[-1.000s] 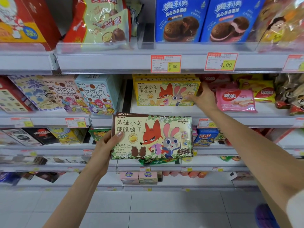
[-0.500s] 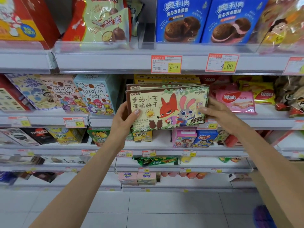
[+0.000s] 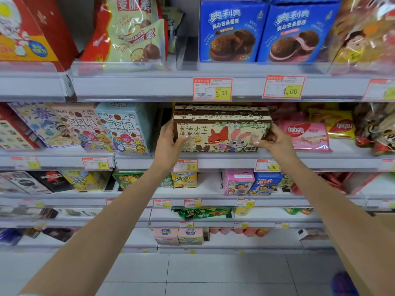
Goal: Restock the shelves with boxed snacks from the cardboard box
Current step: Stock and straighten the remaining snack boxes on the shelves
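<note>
Progress: left hand (image 3: 168,140) and right hand (image 3: 276,140) grip one biscuit box (image 3: 220,135), seating it on the shelf (image 3: 224,163); cardboard box unseen.

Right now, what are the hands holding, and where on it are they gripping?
Both hold one biscuit box by its short ends. The left hand grips the left end and the right hand the right end, thumbs on the front face.

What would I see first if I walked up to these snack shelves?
Probably the fox-and-rabbit biscuit box in the centre, gripped at its ends by the left hand and the right hand on the middle shelf. Above it stand two bright blue cookie boxes, and a pink wafer pack lies just to its right.
</note>
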`<state>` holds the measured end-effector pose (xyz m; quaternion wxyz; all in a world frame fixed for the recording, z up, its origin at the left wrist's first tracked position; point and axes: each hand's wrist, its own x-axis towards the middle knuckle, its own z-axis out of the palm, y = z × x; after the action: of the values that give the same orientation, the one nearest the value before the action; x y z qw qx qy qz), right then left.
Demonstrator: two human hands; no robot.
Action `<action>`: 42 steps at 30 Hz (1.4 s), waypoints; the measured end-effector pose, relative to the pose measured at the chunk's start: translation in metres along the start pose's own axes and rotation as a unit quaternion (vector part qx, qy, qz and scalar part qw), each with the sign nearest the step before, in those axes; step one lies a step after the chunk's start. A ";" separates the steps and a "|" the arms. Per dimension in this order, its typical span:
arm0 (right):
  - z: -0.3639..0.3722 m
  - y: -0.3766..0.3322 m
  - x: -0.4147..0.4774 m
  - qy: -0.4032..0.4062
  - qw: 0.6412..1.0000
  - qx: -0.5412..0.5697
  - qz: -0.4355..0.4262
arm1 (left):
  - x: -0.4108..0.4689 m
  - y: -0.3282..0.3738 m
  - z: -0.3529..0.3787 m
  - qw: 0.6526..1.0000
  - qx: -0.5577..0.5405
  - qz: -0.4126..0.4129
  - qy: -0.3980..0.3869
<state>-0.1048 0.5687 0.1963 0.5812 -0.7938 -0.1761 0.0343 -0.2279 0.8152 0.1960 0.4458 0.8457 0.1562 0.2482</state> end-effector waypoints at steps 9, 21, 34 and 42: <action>0.007 0.007 -0.002 0.008 0.999 -0.044 0.021 | -0.002 -0.007 0.005 0.998 -0.006 -0.053 -0.023; 0.004 0.011 0.001 -0.029 0.996 -0.085 0.021 | 0.006 -0.011 0.004 0.994 -0.013 -0.086 -0.064; 0.007 0.018 0.013 -0.060 0.982 -0.179 -0.010 | 0.016 -0.020 0.004 0.992 -0.027 -0.062 -0.110; -0.015 0.033 0.033 -0.089 0.995 -0.033 0.001 | 0.031 -0.022 0.004 0.946 -0.272 -0.173 -0.042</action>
<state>-0.0626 0.5567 0.1758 0.5364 -0.8065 -0.2280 0.0996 -0.2008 0.8394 0.1848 0.7013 0.6619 0.2075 0.1644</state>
